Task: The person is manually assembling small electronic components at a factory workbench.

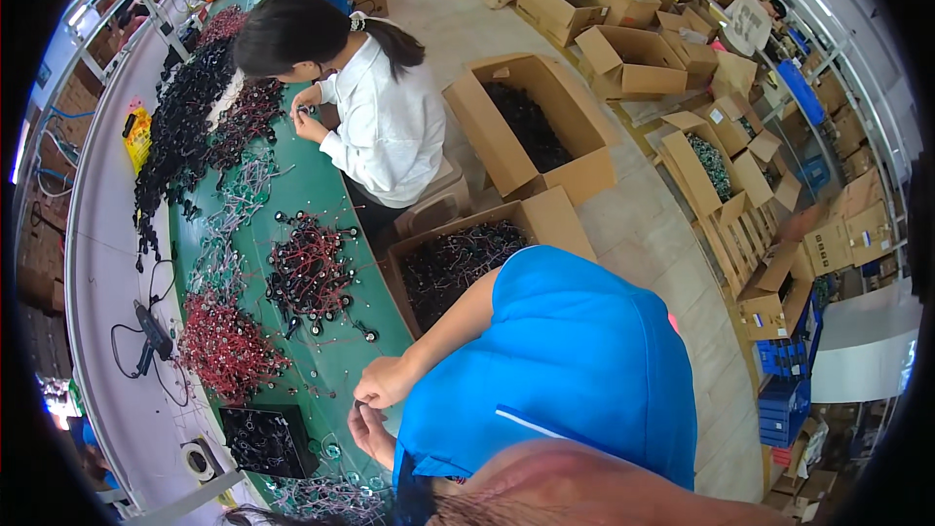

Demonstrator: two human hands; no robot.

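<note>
My right hand (387, 382) and my left hand (371, 435) meet at the near edge of the green table mat (336, 356), fingertips pinched together. Between them is a small dark part (361, 404), too small to make out further. Left of my hands lies a heap of red-wired small round parts (229, 346). Beyond it is a pile of black parts with red wires (314, 268). A black box (263, 440) with thin wired pieces on it stands beside my left hand. Pale-wired parts (326, 499) lie at the lower edge.
A co-worker in white (385, 117) sits farther along the table, hands together over it. Black cabled parts (185, 117) cover its far end. An open carton (458, 268) of wired parts stands by my right arm. A black corded tool (153, 333) lies on the white ledge.
</note>
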